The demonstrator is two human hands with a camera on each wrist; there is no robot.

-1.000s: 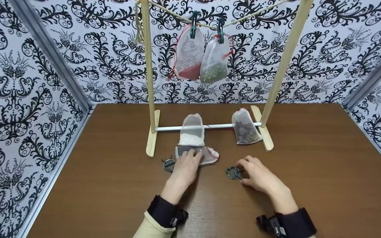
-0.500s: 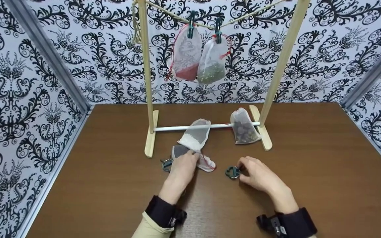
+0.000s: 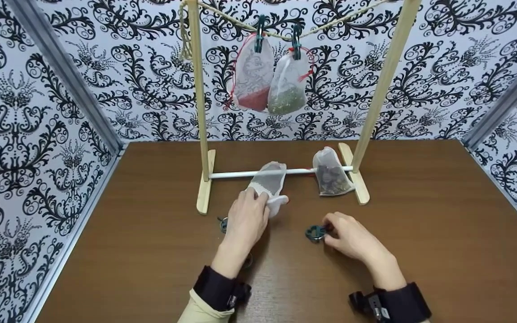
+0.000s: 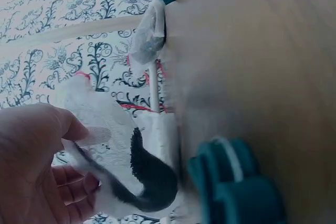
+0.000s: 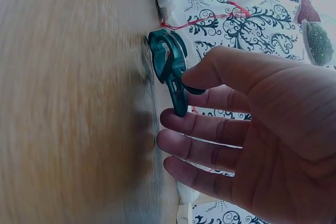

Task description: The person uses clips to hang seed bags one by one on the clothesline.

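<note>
My left hand (image 3: 246, 220) pinches a sheer mesh drawstring bag (image 3: 276, 205) between thumb and fingers. In the left wrist view, black grains (image 4: 157, 184) sag at that bag's bottom. Just beyond lies another mesh bag (image 3: 269, 176) with white contents, partly covered by the hand. My right hand (image 3: 352, 237) has a green spring clip (image 5: 170, 56) by its handles, thumb on one side and fingers on the other. That clip's ringed jaws stay close to the tabletop. A second green clip (image 3: 223, 225) lies beside the left hand, partly hidden by it.
Behind stands a wooden frame (image 3: 200, 103) with a white crossbar (image 3: 231, 174). From its rope (image 3: 231, 20) hang a red-filled bag (image 3: 254, 80) and a green-filled bag (image 3: 288, 87), each clipped. A dark-filled bag (image 3: 331, 175) lies by the frame's right foot.
The left hand has picked up the black-filled bag, lifting it off the table. The white-filled bag has shifted and turned to the right. The right hand has closed its grasp on the clip.
</note>
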